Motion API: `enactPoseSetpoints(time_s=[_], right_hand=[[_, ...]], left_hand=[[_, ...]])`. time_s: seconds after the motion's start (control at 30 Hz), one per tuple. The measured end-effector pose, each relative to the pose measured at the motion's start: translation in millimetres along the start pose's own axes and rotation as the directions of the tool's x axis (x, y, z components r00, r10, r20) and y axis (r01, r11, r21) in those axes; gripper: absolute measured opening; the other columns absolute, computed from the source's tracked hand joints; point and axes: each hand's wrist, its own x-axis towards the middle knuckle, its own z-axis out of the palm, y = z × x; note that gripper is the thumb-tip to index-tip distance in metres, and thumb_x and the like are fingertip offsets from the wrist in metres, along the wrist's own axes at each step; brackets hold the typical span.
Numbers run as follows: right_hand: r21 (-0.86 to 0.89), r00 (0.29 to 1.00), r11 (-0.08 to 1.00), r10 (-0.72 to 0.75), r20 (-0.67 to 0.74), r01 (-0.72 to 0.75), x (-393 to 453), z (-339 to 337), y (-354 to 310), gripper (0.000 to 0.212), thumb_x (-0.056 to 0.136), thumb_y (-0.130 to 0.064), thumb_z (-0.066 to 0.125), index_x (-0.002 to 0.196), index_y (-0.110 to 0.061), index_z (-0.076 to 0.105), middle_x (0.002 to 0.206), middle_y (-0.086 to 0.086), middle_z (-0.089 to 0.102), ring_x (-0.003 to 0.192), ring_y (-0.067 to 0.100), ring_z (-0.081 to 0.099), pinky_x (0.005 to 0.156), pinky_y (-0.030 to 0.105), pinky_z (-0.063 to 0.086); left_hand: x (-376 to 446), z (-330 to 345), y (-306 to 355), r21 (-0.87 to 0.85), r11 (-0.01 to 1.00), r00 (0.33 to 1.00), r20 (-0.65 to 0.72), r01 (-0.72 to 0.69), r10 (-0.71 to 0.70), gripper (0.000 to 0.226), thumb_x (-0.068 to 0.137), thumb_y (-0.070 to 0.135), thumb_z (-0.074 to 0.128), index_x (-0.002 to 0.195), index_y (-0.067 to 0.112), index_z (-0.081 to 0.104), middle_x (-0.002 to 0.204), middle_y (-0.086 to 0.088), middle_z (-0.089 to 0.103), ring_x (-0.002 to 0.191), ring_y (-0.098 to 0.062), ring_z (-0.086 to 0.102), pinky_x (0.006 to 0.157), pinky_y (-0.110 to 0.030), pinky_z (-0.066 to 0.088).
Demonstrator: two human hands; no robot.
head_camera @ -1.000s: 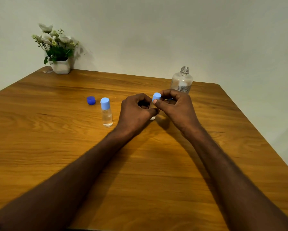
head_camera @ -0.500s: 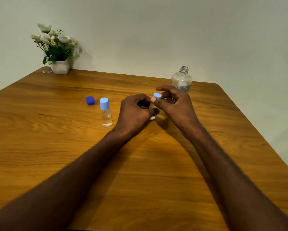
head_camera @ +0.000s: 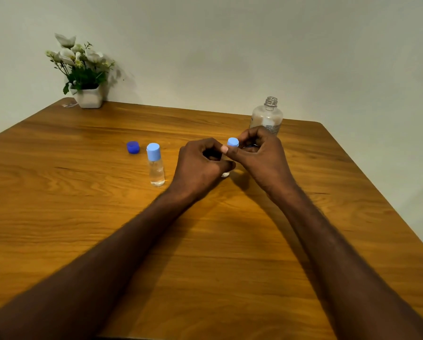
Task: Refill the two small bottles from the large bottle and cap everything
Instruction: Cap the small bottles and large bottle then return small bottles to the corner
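My left hand point(head_camera: 200, 165) is wrapped around the body of a small clear bottle point(head_camera: 225, 174) that stands on the wooden table point(head_camera: 83, 229); only its base shows below my fingers. My right hand point(head_camera: 261, 155) pinches the light blue cap point(head_camera: 233, 142) sitting on top of that bottle. A second small bottle point(head_camera: 156, 165) with a light blue cap on it stands upright to the left, holding clear liquid. The large clear bottle point(head_camera: 266, 116) stands uncapped behind my right hand. Its dark blue cap point(head_camera: 133, 147) lies on the table further left.
A white pot of artificial flowers point(head_camera: 83, 74) stands at the table's far left corner against the wall. The table's right edge runs diagonally close to my right forearm.
My right fingers have shifted their grip around the light blue cap, turning on it. My left hand stays on the small bottle. Nothing else has moved.
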Motion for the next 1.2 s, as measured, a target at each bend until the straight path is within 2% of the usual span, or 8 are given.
enactPoseSetpoints(time_s=[0.1, 0.23, 0.4, 0.63, 0.8, 0.93, 1.1, 1.2], right_hand=[[0.01, 0.999, 0.999, -0.035, 0.04, 0.035, -1, -1, -4, 0.042, 0.086, -0.029, 0.084, 0.123, -0.021, 0.067, 0.101, -0.002, 0.071, 0.092, 0.006, 0.071, 0.076, 0.02, 0.06], [-0.03, 1.0, 0.999, -0.03, 0.005, 0.03, 0, 1, -2, 0.027, 0.084, -0.027, 0.086, 0.107, -0.015, 0.075, 0.097, -0.003, 0.076, 0.094, 0.012, 0.072, 0.087, 0.037, 0.063], [-0.016, 0.998, 0.999, -0.042, 0.049, 0.042, -1, -2, -4, 0.039, 0.087, -0.027, 0.083, 0.124, -0.022, 0.069, 0.102, -0.004, 0.071, 0.094, 0.006, 0.071, 0.081, 0.022, 0.061], [-0.046, 0.999, 0.998, -0.036, 0.03, 0.037, 2, -1, 1, 0.022, 0.088, -0.016, 0.082, 0.109, -0.013, 0.077, 0.102, -0.003, 0.077, 0.097, 0.013, 0.073, 0.087, 0.036, 0.063], [-0.061, 0.995, 0.996, -0.06, 0.079, 0.064, 2, 2, 4, 0.028, 0.092, -0.015, 0.077, 0.12, -0.014, 0.075, 0.111, -0.002, 0.075, 0.103, 0.013, 0.071, 0.092, 0.037, 0.061], [-0.152, 0.993, 0.982, -0.116, 0.002, 0.115, -1, 5, 3, 0.024, 0.088, -0.019, 0.082, 0.111, -0.014, 0.08, 0.104, -0.004, 0.075, 0.098, 0.009, 0.071, 0.086, 0.026, 0.059], [-0.277, 0.979, 0.952, -0.169, -0.115, 0.132, -4, 15, 3, 0.022, 0.085, -0.019, 0.084, 0.107, -0.018, 0.083, 0.099, -0.007, 0.077, 0.09, 0.005, 0.069, 0.079, 0.022, 0.057], [-0.305, 0.963, 0.944, -0.193, -0.19, 0.129, -8, 22, 2, 0.019, 0.086, -0.021, 0.083, 0.104, -0.019, 0.083, 0.098, -0.007, 0.077, 0.086, 0.007, 0.069, 0.077, 0.024, 0.055]], left_hand=[[1, -1, 0, 0.005, 1.0, 1.0, 0.004, 0.001, -0.001, 0.018, 0.079, 0.015, 0.088, 0.094, 0.015, 0.079, 0.087, 0.002, 0.078, 0.082, -0.016, 0.075, 0.077, -0.042, 0.063], [0, -1, 1, 0.027, 1.0, 1.0, 0.002, 0.0, 0.0, 0.018, 0.077, 0.016, 0.088, 0.092, 0.016, 0.079, 0.085, 0.002, 0.077, 0.081, -0.016, 0.075, 0.077, -0.048, 0.063], [2, 0, -1, 0.015, 1.0, 1.0, 0.004, 0.007, -0.007, 0.018, 0.078, 0.018, 0.088, 0.094, 0.017, 0.079, 0.086, 0.001, 0.077, 0.082, -0.02, 0.075, 0.078, -0.052, 0.063], [0, 1, -2, -0.006, 1.0, 0.991, 0.131, 0.021, -0.02, 0.031, 0.087, 0.01, 0.081, 0.118, 0.014, 0.077, 0.095, -0.001, 0.079, 0.088, -0.019, 0.076, 0.077, -0.042, 0.065], [0, 0, -3, 0.074, 0.997, 0.983, 0.181, 0.014, -0.028, 0.012, 0.093, 0.014, 0.077, 0.096, 0.025, 0.076, 0.083, 0.006, 0.073, 0.07, -0.004, 0.066, 0.064, -0.025, 0.047], [-2, 1, -1, 0.126, 0.992, 0.99, 0.142, 0.004, -0.022, 0.021, 0.092, 0.013, 0.078, 0.113, 0.013, 0.08, 0.096, -0.001, 0.078, 0.088, -0.014, 0.073, 0.073, -0.03, 0.055], [-7, 5, 2, 0.184, 0.983, 0.996, 0.087, -0.011, -0.005, 0.021, 0.092, 0.009, 0.076, 0.112, 0.013, 0.081, 0.096, 0.0, 0.08, 0.082, -0.004, 0.071, 0.065, -0.016, 0.048], [-8, 10, 2, 0.209, 0.978, 1.0, 0.028, -0.009, 0.003, 0.014, 0.093, 0.005, 0.071, 0.1, 0.011, 0.082, 0.087, 0.0, 0.08, 0.075, -0.008, 0.073, 0.063, -0.027, 0.056]])
